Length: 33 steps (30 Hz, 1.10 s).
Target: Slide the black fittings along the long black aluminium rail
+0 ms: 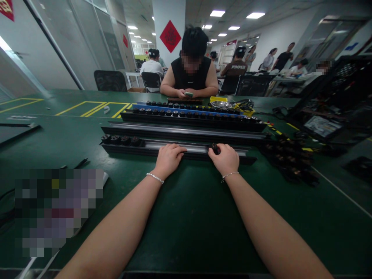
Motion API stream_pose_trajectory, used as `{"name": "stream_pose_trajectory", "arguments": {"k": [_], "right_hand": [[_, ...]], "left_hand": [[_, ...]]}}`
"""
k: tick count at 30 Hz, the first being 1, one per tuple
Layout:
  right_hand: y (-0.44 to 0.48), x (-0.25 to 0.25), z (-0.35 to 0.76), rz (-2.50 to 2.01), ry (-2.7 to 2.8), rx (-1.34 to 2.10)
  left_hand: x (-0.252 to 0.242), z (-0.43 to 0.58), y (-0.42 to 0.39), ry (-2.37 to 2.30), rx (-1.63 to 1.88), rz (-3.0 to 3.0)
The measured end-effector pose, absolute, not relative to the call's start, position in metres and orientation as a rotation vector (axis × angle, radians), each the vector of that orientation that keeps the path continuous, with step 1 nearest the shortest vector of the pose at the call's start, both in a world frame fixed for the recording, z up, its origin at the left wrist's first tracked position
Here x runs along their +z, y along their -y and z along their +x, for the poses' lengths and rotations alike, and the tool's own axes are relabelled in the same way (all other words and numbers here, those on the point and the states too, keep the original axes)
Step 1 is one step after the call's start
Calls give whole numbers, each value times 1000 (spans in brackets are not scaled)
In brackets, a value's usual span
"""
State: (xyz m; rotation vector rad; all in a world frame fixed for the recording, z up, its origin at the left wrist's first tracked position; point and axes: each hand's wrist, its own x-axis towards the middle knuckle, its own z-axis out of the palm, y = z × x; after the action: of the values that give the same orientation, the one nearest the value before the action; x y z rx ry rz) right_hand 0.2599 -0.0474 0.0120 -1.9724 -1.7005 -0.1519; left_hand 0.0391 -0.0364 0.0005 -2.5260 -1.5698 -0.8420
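A long black rail (196, 148) with a pale inner channel lies crosswise in front of me. Several black round parts (120, 140) sit in a row in its left end. My left hand (168, 159) is closed over the rail near its middle, fingers together on top and pressing on its edge. Farther right, my right hand (226, 159) pinches a small black round part (215, 148) at the channel. The lower side of that part is hidden by my fingers.
Behind lies another channelled rail (186, 130), then rails filled with round parts (176, 113). A heap of black parts (290, 157) lies at the right, near a black frame (325, 104). A metal dish (221, 104) stands at the back. Across the table (192, 224) sits a person (190, 73).
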Motion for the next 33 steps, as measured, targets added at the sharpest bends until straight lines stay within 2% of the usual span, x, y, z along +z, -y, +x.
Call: {"name": "stream_pose_trajectory", "arguments": {"k": [33], "right_hand": [[48,13,287,-2033,1560,-139]], "left_hand": [[0,37,35,1562,-876,-2547]]}}
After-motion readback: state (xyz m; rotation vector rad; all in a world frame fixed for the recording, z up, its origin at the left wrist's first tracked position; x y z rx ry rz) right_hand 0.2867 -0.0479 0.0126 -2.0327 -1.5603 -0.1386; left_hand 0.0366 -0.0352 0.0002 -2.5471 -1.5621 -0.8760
